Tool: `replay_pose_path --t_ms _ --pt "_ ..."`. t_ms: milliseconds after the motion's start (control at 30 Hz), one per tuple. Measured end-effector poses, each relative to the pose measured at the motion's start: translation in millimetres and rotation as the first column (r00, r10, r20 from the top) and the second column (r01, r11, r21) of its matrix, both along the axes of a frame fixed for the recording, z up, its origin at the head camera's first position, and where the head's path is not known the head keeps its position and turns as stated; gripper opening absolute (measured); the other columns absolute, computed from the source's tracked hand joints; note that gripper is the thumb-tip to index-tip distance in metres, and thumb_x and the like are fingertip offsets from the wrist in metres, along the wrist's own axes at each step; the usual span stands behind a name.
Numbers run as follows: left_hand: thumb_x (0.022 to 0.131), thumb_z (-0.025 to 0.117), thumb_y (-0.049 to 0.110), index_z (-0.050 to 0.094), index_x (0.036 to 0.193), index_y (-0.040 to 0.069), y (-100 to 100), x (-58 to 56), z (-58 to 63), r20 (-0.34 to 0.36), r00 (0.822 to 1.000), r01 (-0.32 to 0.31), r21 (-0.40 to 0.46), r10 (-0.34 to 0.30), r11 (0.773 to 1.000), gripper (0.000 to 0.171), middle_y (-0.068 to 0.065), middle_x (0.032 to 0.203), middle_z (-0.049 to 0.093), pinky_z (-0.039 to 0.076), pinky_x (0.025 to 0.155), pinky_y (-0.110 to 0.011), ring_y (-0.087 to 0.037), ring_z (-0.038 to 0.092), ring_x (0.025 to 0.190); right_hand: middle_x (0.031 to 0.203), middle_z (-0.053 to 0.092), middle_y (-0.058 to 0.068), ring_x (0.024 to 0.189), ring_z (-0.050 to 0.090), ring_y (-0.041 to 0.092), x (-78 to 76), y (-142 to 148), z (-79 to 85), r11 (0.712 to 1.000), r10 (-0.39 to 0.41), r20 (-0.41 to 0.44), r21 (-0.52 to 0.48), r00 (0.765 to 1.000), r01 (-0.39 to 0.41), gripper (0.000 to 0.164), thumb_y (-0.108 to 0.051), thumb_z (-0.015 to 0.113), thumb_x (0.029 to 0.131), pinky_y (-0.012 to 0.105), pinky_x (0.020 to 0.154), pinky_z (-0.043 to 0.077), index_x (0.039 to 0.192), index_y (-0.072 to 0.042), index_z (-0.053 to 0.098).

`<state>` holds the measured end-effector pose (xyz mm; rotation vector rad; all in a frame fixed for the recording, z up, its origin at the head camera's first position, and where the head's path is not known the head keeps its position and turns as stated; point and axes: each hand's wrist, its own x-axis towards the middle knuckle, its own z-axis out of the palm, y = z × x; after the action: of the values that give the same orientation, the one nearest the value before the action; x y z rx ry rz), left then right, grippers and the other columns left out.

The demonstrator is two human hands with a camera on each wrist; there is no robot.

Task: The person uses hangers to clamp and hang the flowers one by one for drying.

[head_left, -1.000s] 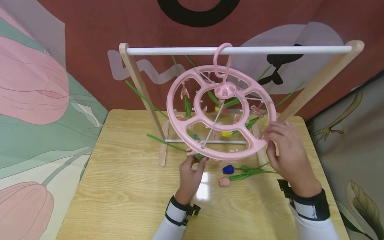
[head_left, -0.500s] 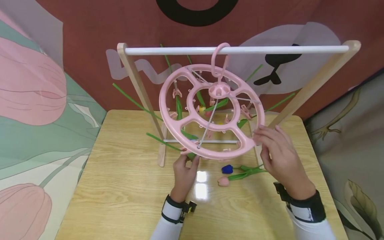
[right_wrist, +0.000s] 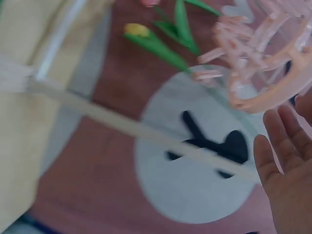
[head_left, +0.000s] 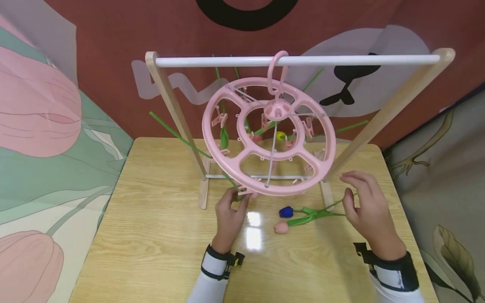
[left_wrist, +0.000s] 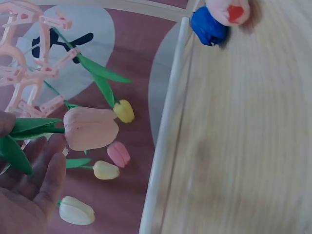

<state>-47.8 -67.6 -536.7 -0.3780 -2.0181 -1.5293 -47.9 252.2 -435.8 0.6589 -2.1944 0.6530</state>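
Note:
A round pink clip hanger (head_left: 330,139) hangs by its hook from a white bar (head_left: 360,60). My left hand (head_left: 230,219) is at the front of its rim, where a pink clip (head_left: 246,192) sits just above the fingers. In the left wrist view, thumb and fingers pinch the green leaves and stem of a pale pink artificial tulip (left_wrist: 91,129), its head pointing away from the palm. My right hand (head_left: 373,216) is apart from the hanger's right side, fingers slightly bent, holding nothing. The right wrist view shows its fingers (right_wrist: 265,161) near the hanger's edge.
On the table (head_left: 151,235) lie a blue tulip (head_left: 286,212) and a pink tulip (head_left: 281,227), stems to the right. Several tulips, including a yellow one (left_wrist: 124,111) and a white one (left_wrist: 77,211), hang from other clips. Wooden posts (head_left: 398,105) hold the bar.
The hanger has swung left and turned, its clips shifting position. My right hand has let go of the rim and drawn back to the right. My left hand has moved slightly left, still pinching the tulip.

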Motion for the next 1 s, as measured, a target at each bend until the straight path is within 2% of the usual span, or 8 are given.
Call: replay_pose_path --t_ms 167,300,400,500,600,700,800,1000 --pt "0.087 0.078 -0.004 0.068 0.112 -0.001 -3.1 2.0 -4.9 0.035 0.999 -0.004 -0.026 0.005 1.0 0.027 -0.015 0.107 0.075 0.065 0.079 -0.032 -0.028 0.074 0.089 0.113 0.062 0.032 0.104 0.059 0.046 6.5 23.3 -24.8 0.999 -0.044 0.136 0.018 0.99 0.042 0.033 -0.011 0.048 0.096 0.004 0.114 0.028 0.113 0.013 0.064" --pt "0.085 0.079 -0.004 0.064 0.11 -0.003 -6.2 8.6 -10.8 0.07 0.997 -0.028 -0.057 0.032 0.998 0.029 -0.017 0.105 0.072 0.065 0.078 -0.04 -0.03 0.072 0.093 0.119 0.062 0.027 0.111 0.059 0.044 12.7 37.2 -42.1 0.995 -0.101 0.264 0.051 0.959 0.09 0.029 0.002 0.059 0.089 0.005 0.115 0.027 0.117 0.009 0.064" --pt "0.084 0.08 -0.003 0.062 0.105 -0.003 -7.9 17.1 -16.3 0.124 0.992 -0.025 -0.077 0.035 0.997 0.028 -0.016 0.1 0.071 0.063 0.076 -0.045 -0.031 0.07 0.092 0.123 0.063 0.025 0.114 0.059 0.043 15.3 45.2 -55.1 0.985 -0.157 0.344 0.118 0.926 0.124 0.035 0.011 0.068 0.083 0.029 0.113 0.045 0.118 0.006 0.065" --pt "0.087 0.078 0.001 0.062 0.102 -0.002 -8.0 25.1 -21.4 0.187 0.982 -0.005 -0.104 0.025 0.995 0.021 -0.012 0.096 0.07 0.061 0.075 -0.046 -0.027 0.069 0.091 0.126 0.063 0.023 0.116 0.058 0.043 15.4 52.1 -67.6 0.978 -0.195 0.399 0.147 0.896 0.148 0.04 0.014 0.072 0.082 0.054 0.095 0.05 0.12 0.004 0.067" --pt "0.09 0.076 0.006 0.064 0.097 0.003 -6.5 32.0 -26.2 0.203 0.979 0.008 -0.209 0.035 0.978 0.014 -0.007 0.092 0.069 0.061 0.074 -0.042 -0.022 0.068 0.088 0.127 0.063 0.024 0.117 0.058 0.044 13.4 58.6 -78.7 0.977 -0.205 0.439 0.14 0.875 0.159 0.04 0.015 0.072 0.082 0.06 0.09 0.05 0.12 0.004 0.067" --pt "0.089 0.078 0.012 0.066 0.088 0.008 -3.0 38.3 -30.4 0.158 0.985 -0.002 -0.394 0.07 0.919 0.013 -0.003 0.084 0.068 0.059 0.068 -0.033 -0.018 0.065 0.08 0.128 0.062 0.026 0.117 0.056 0.047 9.4 64.4 -89.7 0.976 -0.211 0.482 0.15 0.85 0.158 0.038 0.015 0.072 0.083 0.063 0.09 0.05 0.119 0.005 0.067" --pt "0.087 0.08 0.018 0.067 0.082 0.013 3.6 44.4 -31.2 0.104 0.993 0.009 -0.575 0.063 0.818 0.015 0.002 0.078 0.067 0.056 0.062 -0.025 -0.013 0.063 0.072 0.127 0.061 0.03 0.115 0.056 0.05 5.4 69.3 -100.6 0.973 -0.219 0.526 0.183 0.822 0.143 0.035 0.014 0.072 0.083 0.067 0.091 0.05 0.117 0.006 0.067" --pt "0.089 0.08 0.023 0.071 0.086 0.015 27.9 54.9 -22.0 0.155 0.977 0.212 -0.699 -0.144 0.683 0.012 0.006 0.079 0.067 0.052 0.061 -0.015 -0.007 0.061 0.071 0.121 0.063 0.029 0.109 0.058 0.049 1.0 76.0 -123.7 0.963 -0.226 0.533 0.251 0.816 0.102 0.034 0.015 0.075 0.082 0.066 0.09 0.052 0.114 0.005 0.07"
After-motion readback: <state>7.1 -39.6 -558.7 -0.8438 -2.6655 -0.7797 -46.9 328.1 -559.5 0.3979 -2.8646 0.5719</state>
